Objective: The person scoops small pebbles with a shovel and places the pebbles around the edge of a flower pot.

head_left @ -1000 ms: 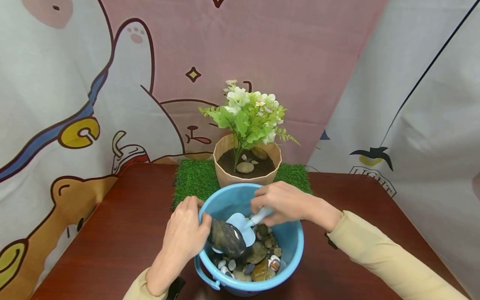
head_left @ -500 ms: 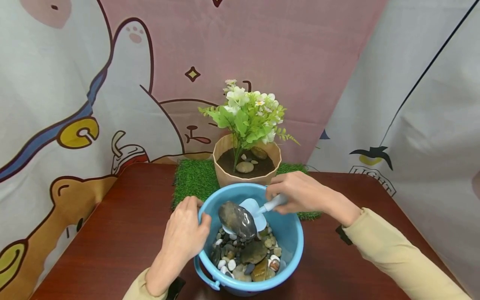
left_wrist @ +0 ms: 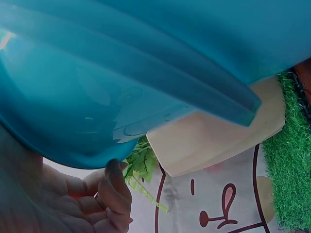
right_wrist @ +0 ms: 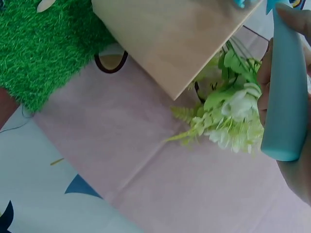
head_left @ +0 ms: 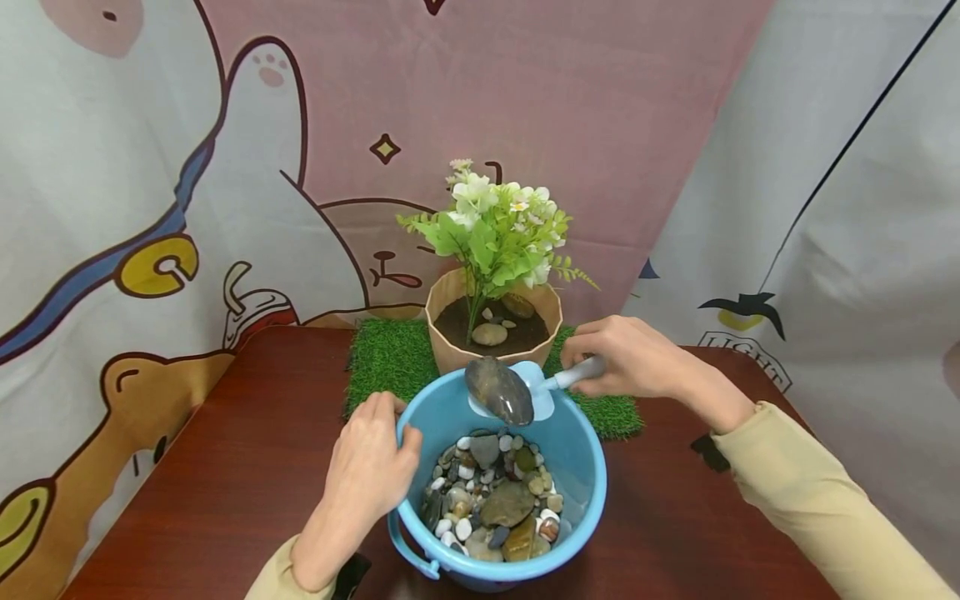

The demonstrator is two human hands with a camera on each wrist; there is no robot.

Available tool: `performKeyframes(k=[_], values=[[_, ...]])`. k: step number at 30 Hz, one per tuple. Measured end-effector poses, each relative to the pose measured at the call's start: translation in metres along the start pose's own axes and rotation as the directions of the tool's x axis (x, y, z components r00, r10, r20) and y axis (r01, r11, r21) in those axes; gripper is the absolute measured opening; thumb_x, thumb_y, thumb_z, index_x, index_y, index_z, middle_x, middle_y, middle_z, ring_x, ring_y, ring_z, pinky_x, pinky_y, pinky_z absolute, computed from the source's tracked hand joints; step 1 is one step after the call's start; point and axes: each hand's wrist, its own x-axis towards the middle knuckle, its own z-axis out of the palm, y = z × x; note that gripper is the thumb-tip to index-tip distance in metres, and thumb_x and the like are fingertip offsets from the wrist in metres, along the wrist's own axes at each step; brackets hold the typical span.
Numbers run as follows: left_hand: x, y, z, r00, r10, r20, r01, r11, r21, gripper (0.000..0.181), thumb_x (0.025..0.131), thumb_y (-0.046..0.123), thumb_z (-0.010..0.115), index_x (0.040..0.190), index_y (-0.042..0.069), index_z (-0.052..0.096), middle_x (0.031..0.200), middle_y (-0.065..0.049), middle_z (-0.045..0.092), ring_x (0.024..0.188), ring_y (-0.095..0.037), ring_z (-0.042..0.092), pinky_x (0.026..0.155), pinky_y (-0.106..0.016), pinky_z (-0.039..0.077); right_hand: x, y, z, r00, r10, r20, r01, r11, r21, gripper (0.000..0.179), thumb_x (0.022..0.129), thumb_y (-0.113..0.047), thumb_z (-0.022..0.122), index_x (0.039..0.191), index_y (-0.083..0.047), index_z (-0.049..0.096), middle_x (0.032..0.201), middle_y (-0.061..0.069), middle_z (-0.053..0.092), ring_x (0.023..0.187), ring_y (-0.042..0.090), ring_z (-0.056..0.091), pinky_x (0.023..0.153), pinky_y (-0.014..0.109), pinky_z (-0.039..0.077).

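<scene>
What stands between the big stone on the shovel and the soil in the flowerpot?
The flowerpot's near wall does, and perhaps the bucket's far rim too: the stone overlaps it in the head view, so whether it clears, I cannot tell.

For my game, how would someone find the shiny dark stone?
Find the round blue plastic bucket. Near its far rim, the right hand holds a pale-blue plastic scoop. On it sits a glossy dark oval stone, alone above the piled stones.

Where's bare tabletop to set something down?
Left: table between its left edge and the left hand. Right: between the bucket and right sleeve. Crowded: the middle, with bucket, grass mat and flowerpot packed close.
</scene>
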Motion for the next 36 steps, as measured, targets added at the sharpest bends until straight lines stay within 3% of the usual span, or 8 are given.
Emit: performKeyframes(k=[10,23,30,36], values=[[0.000,0.000,0.000,1.000,-0.005,-0.003,0.005,1.000,-0.002,0.019,0.084,0.014,0.056,0.096,0.001,0.061,0.084,-0.008,0.058,0.077,-0.022,0.055,0.064,-0.037,0.046,-0.001,0.013,-0.007,0.989,0.145,0.031,-0.146,0.989,0.018,0.016,0.072,-0.018,0.077,0.080,-0.025,0.066,0.077,-0.012,0.062,0.058,-0.002,0.049,0.053,0.019,0.041],[0.000,0.001,0.000,1.000,-0.019,0.016,0.019,1.000,0.000,0.020,0.084,0.015,0.055,0.097,0.002,0.061,0.086,-0.008,0.059,0.079,-0.022,0.055,0.066,-0.038,0.047,0.005,0.030,-0.009,0.977,0.212,-0.005,-0.212,0.977,-0.014,0.015,0.073,-0.018,0.078,0.074,-0.023,0.064,0.068,-0.008,0.062,0.055,0.003,0.047,0.050,0.021,0.039],[0.000,0.001,0.000,1.000,-0.020,0.015,0.020,1.000,0.005,0.019,0.085,0.015,0.055,0.097,0.002,0.060,0.087,-0.008,0.059,0.081,-0.022,0.056,0.066,-0.039,0.047,0.016,0.036,-0.010,0.958,0.286,0.022,-0.285,0.958,-0.024,0.016,0.075,-0.020,0.076,0.071,-0.021,0.061,0.058,-0.006,0.051,0.050,0.007,0.039,0.048,0.024,0.033],[0.000,0.001,-0.001,0.999,-0.030,0.022,0.030,1.000,0.003,0.020,0.085,0.016,0.055,0.098,0.002,0.060,0.088,-0.008,0.059,0.081,-0.022,0.056,0.066,-0.038,0.047,0.026,0.039,-0.006,0.937,0.348,0.040,-0.346,0.937,-0.053,0.013,0.076,-0.020,0.074,0.071,-0.018,0.062,0.058,-0.003,0.051,0.050,0.010,0.039,0.048,0.026,0.032]])
